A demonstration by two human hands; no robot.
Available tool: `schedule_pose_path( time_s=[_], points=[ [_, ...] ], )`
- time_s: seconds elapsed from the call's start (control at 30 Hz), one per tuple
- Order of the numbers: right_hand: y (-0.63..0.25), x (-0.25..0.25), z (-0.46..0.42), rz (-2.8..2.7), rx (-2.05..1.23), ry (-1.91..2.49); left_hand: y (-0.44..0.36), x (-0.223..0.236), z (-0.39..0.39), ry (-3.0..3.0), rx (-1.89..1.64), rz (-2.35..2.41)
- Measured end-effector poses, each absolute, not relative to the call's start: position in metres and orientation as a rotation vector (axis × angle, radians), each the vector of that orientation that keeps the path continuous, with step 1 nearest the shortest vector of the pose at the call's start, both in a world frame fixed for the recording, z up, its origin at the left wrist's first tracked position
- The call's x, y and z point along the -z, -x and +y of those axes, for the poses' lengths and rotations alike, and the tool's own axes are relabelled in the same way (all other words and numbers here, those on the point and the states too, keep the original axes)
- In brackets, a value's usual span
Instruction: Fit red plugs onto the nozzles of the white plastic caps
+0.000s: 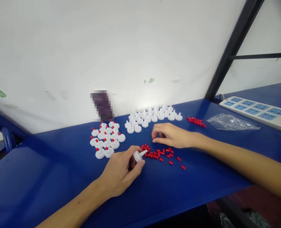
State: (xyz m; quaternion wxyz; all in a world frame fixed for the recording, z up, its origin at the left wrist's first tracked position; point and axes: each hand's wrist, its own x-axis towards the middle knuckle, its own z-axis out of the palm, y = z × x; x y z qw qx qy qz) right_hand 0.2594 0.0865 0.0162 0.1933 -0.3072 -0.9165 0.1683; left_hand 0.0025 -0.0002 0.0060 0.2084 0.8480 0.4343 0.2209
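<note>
My left hand [121, 169] is closed on a white nozzle cap [138, 156], whose thin spout points up to the right. Over the loose red tip caps [152, 154], my right hand [167, 134] is pinched, with a bit of red showing at its fingertips; it looks like one small red tip cap [154, 137], mostly hidden by the fingers. Several white nozzle caps with red tips [107, 143] stand grouped left of my hands. Behind my hands is a second group, white nozzle caps with bare spouts [154, 118].
A second heap of red tip caps [196, 122] lies at the right, beside a clear plastic bag [230, 122]. A white power strip [256, 110] is at the far right. The blue table [59, 177] meets a white wall; a dark post [233, 47] rises behind.
</note>
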Motion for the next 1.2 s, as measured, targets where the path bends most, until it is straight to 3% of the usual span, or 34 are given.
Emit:
schedule_pose_path(
  time_s=[0.37,0.63,0.87,1.2],
  points=[
    [-0.236,-0.027,0.043,-2.336,-0.83,0.593,-0.003,-0.007,-0.001,-2.511,-0.573,1.128],
    [-0.231,-0.018,0.038,-2.322,-0.618,0.48,0.001,-0.006,-0.004,-2.763,-0.614,1.024],
    [-0.235,-0.015,0.04,-2.395,-0.222,0.381,0.001,-0.003,-0.004,-2.906,-0.722,1.06],
    [-0.233,-0.017,0.036,-2.433,-0.232,0.366,0.003,-0.005,-0.002,-2.762,-0.626,1.035]
  ],
)
